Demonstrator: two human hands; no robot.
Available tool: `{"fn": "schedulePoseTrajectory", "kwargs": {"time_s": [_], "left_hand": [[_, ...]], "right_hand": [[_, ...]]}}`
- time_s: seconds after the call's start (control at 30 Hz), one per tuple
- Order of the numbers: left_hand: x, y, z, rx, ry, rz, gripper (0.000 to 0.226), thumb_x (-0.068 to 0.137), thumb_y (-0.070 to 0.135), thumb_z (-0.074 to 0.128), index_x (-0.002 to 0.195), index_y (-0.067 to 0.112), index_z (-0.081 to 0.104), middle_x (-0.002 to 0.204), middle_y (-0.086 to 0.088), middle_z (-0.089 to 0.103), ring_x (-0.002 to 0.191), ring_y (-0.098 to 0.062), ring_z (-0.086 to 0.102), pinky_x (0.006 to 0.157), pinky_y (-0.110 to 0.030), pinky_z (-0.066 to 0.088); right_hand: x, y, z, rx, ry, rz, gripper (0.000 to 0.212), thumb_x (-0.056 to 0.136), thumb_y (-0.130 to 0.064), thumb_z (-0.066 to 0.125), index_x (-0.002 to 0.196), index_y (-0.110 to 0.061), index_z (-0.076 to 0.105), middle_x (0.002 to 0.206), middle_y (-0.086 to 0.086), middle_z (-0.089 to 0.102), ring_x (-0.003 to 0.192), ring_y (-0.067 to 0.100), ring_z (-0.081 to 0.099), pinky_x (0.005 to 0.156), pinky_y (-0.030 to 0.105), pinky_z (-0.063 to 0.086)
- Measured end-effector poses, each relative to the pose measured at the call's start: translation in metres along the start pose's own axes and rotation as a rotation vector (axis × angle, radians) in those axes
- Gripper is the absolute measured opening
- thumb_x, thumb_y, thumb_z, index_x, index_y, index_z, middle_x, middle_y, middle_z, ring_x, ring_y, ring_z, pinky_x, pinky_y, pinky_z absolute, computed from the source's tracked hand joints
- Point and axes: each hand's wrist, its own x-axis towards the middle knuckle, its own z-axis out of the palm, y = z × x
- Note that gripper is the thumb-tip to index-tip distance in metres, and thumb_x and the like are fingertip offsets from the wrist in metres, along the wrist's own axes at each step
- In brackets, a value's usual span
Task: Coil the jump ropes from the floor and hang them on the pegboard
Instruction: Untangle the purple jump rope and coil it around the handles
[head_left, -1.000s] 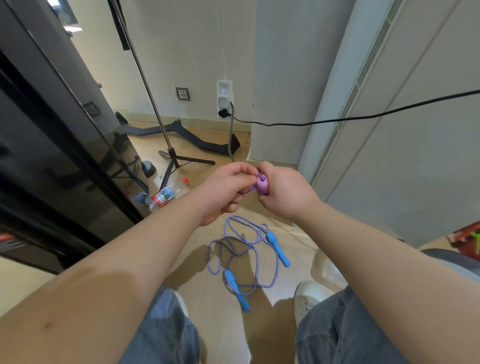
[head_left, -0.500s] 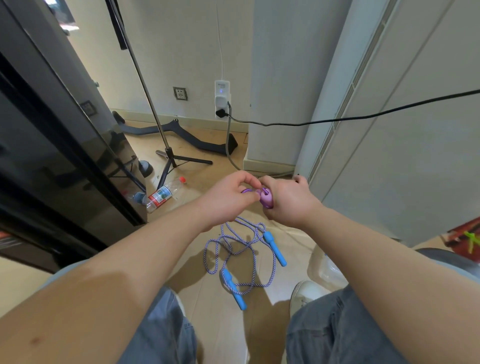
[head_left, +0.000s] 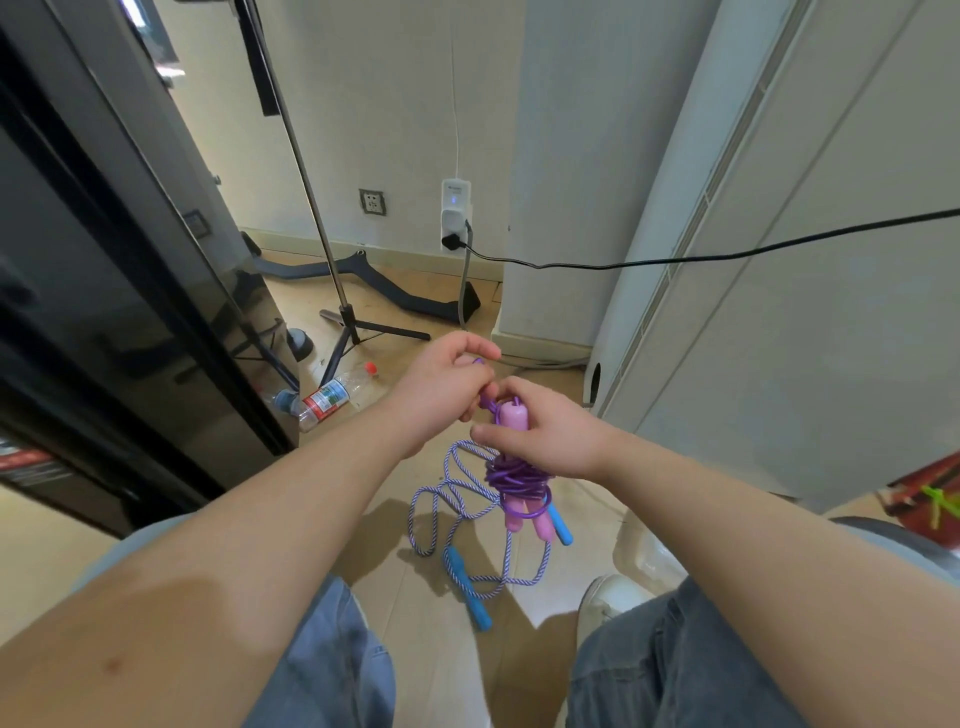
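The right hand (head_left: 550, 436) grips a pink-handled jump rope (head_left: 514, 415), its purple cord wound around both handles. The handles run lengthwise down the view, with their free ends lowest. The left hand (head_left: 441, 395) pinches the loose cord at the top. A blue-handled striped jump rope (head_left: 466, 584) lies sprawled on the floor below.

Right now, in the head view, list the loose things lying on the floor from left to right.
On the floor: plastic bottle → blue-handled jump rope → white shoe. The tripod feet overlap the bottle's span, so they are left out.
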Motion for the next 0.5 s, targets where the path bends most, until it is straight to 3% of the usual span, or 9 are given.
{"fn": "schedulePoseTrajectory", "kwargs": {"time_s": [0.07, 0.13, 0.23, 0.33, 0.5], "left_hand": [[0.000, 0.001, -0.004, 0.010, 0.019, 0.006, 0.028, 0.088, -0.005, 0.046, 0.097, 0.018, 0.059, 0.068, -0.006, 0.064, 0.042, -0.010, 0.044, 0.048, -0.024, 0.039], [0.000, 0.003, -0.007, -0.004, 0.018, 0.013, 0.030, 0.087, -0.006, 0.046, 0.098, 0.019, 0.059, 0.066, -0.006, 0.063, 0.042, -0.011, 0.044, 0.049, -0.025, 0.038], [0.003, 0.004, -0.008, -0.024, 0.037, 0.035, 0.031, 0.086, -0.006, 0.045, 0.099, 0.018, 0.059, 0.059, -0.002, 0.061, 0.041, -0.011, 0.041, 0.047, -0.023, 0.036], [0.006, 0.002, -0.011, -0.021, 0.054, 0.035, 0.032, 0.085, -0.006, 0.047, 0.102, 0.018, 0.062, 0.064, -0.004, 0.060, 0.045, -0.013, 0.042, 0.048, -0.024, 0.038], [0.014, -0.007, -0.015, 0.060, 0.008, 0.022, 0.021, 0.092, 0.007, 0.059, 0.106, 0.020, 0.069, 0.077, 0.005, 0.063, 0.063, -0.009, 0.054, 0.058, -0.024, 0.045]], "right_hand": [[0.002, -0.008, 0.003, 0.072, -0.029, -0.005, 0.031, 0.090, -0.048, 0.061, 0.112, -0.026, 0.058, 0.103, -0.002, 0.065, 0.092, 0.013, 0.060, 0.088, 0.036, 0.050], [0.005, -0.017, 0.004, 0.145, -0.057, -0.011, 0.037, 0.091, -0.046, 0.052, 0.114, -0.018, 0.060, 0.104, 0.008, 0.064, 0.090, 0.017, 0.058, 0.088, 0.040, 0.049], [0.008, -0.023, 0.001, 0.203, -0.071, 0.005, 0.027, 0.098, -0.025, 0.047, 0.107, -0.004, 0.062, 0.096, 0.020, 0.060, 0.083, 0.012, 0.052, 0.077, 0.038, 0.045], [0.010, -0.020, -0.003, 0.132, -0.002, 0.010, 0.022, 0.100, -0.021, 0.050, 0.086, -0.011, 0.064, 0.077, 0.000, 0.067, 0.064, 0.000, 0.057, 0.067, 0.027, 0.042], [0.020, -0.009, -0.012, 0.057, 0.075, 0.048, 0.027, 0.095, -0.034, 0.057, 0.081, -0.015, 0.070, 0.071, 0.001, 0.072, 0.073, 0.020, 0.068, 0.076, 0.038, 0.056]]}}
